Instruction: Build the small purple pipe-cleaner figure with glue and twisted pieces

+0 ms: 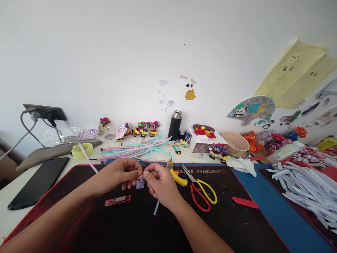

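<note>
My left hand [123, 175] and my right hand [161, 183] meet above the black mat [126, 232]. Thumb and forefinger of each are pinched together at the top of a small purple-blue fuzzy piece [140, 183]. It hangs between the two hands, and its top is partly hidden by my fingertips. A pale blue strip [156, 208] sticks out below my right hand. On the mat beneath my left hand lies a small red, lighter-like object [117, 200]. Right of my right hand are a yellow-handled tool [179, 178] and scissors [200, 189] with one yellow and one red loop.
Behind the mat lie pastel fuzzy stems [137, 149], several small colourful figures [144, 129], a black flask [174, 125] and a white box [200, 140]. A phone [39, 182] and green tape roll [82, 150] are left. White paper strips [305, 193] pile up at right.
</note>
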Available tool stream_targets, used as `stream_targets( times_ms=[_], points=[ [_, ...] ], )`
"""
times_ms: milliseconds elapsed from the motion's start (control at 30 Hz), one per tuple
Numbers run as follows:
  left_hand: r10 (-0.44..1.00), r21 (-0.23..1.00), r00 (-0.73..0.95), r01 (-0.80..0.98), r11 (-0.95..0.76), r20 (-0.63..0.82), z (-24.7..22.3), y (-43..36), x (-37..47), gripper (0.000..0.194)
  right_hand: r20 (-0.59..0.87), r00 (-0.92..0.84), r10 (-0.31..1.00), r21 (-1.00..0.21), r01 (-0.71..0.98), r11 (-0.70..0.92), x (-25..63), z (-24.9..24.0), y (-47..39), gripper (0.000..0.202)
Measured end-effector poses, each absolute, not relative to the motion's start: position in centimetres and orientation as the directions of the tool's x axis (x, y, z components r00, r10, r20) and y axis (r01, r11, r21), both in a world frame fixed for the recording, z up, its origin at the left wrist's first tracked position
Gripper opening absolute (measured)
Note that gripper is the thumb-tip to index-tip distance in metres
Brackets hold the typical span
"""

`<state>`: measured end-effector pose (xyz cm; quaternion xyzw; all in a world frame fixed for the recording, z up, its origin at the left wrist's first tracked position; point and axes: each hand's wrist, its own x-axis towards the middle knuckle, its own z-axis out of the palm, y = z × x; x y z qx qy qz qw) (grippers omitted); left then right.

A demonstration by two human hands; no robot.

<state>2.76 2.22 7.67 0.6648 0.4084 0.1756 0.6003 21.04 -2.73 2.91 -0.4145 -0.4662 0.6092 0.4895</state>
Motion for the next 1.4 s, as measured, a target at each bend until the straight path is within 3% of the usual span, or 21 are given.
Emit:
stream_targets(
  times_ms=[1000, 1400],
  points=[
    [0.743, 0.933, 0.602, 0.349, 0.082, -0.291, 6.7, 2.8, 2.5, 0.047, -0.040, -0.165, 0.986, -0.971, -0.228, -0.077, 21.1, 2.4, -2.4, 0.011],
    [0.741, 0.939, 0.609, 0.333, 0.085, -0.283, 6.9, 2.7, 2.5, 0.048, -0.045, -0.160, 0.986, -0.970, -0.230, -0.082, 20.9, 2.2, -2.4, 0.016]
  ],
)
